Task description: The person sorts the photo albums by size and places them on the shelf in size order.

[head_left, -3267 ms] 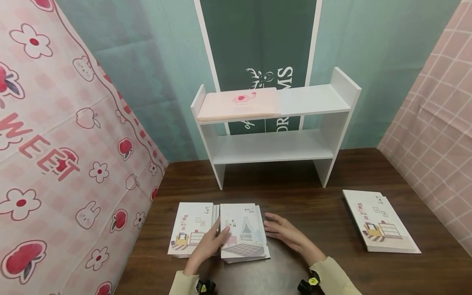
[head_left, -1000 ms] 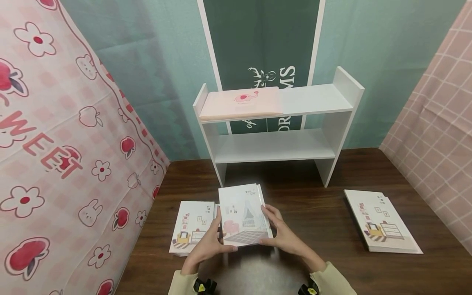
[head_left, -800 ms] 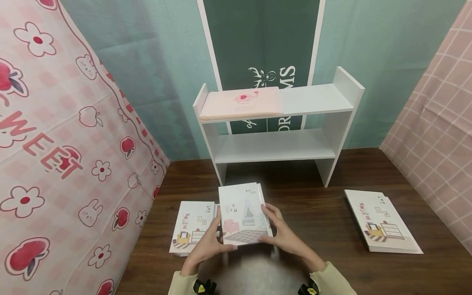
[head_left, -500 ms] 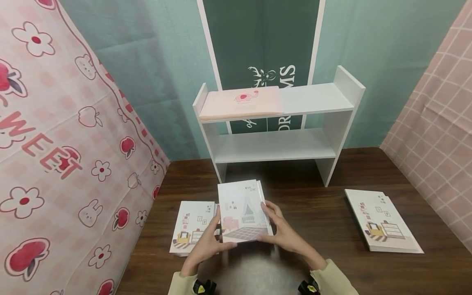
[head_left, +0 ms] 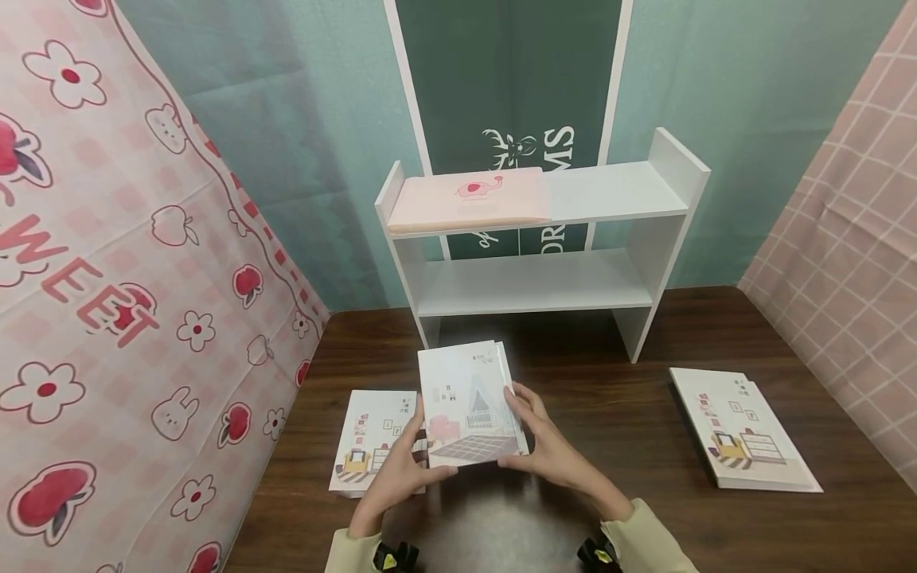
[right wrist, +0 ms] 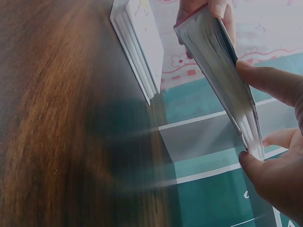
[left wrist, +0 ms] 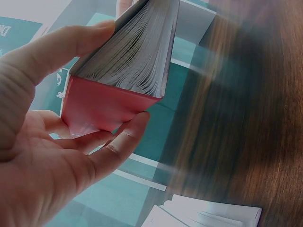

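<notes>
A thick white book with a pale tower picture and a barcode is held above the table, slightly turned. My left hand grips its left side, the thumb on the cover near the lower edge. In the left wrist view the fingers lie along the red spine, and the page block shows loosely spread. My right hand holds the opposite side; in the right wrist view its thumb and fingers take the two covers near the page edges. The book's underside is hidden in the head view.
A stack of white books lies left of the held book, partly behind my left hand. Another white stack lies at the right. Behind stands a white two-tier shelf with a pink elephant-print item on top.
Earlier the book lay on the table beside the left stack, my right hand apart from it. Both hands now hold it raised, and over the last second it has moved slightly away from me and left.
</notes>
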### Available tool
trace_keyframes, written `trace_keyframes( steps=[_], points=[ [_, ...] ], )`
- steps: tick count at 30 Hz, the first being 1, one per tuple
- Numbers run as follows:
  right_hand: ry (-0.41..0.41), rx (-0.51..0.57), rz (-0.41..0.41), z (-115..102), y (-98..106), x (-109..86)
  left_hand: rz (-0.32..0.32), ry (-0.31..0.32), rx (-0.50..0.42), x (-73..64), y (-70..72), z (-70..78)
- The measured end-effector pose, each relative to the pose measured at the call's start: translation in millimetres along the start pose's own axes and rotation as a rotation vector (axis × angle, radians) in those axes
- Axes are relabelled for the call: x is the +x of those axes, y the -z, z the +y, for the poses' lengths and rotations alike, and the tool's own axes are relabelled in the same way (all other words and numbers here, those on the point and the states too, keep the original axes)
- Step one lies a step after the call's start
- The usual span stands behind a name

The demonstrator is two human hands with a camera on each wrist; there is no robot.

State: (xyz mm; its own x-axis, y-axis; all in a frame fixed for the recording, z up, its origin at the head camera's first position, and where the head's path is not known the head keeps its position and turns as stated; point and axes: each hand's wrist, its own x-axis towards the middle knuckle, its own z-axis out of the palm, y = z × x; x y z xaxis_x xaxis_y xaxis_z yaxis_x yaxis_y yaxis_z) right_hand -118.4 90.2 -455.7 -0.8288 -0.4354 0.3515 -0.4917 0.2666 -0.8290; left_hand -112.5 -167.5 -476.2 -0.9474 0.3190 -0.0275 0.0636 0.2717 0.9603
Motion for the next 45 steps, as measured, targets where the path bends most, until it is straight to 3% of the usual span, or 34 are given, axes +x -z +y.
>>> trace_keyframes(
  steps=[3,9,19,29,39,45],
  points=[
    [0.015,-0.014,0.012,2.4,-0.9,0.7,0.0,-0.004,-0.013,-2.0,0.5,11.7],
    [0.056,-0.026,0.045,28.6,-6.6,1.5,0.009,-0.016,-0.024,-2.6,1.7,28.3],
    [0.044,-0.065,0.05,35.2,-5.2,3.1,0.016,-0.023,0.004,0.0,4.8,35.0],
    [0.131,-0.128,0.081,34.2,0.3,11.8,0.031,-0.033,0.017,3.9,8.6,39.7],
    [0.17,-0.149,0.095,33.4,7.9,22.2,0.044,-0.091,0.018,11.6,12.1,39.3],
    [0.141,-0.143,0.085,31.5,11.0,26.3,0.045,-0.086,0.005,13.4,13.9,43.7]
  ],
)
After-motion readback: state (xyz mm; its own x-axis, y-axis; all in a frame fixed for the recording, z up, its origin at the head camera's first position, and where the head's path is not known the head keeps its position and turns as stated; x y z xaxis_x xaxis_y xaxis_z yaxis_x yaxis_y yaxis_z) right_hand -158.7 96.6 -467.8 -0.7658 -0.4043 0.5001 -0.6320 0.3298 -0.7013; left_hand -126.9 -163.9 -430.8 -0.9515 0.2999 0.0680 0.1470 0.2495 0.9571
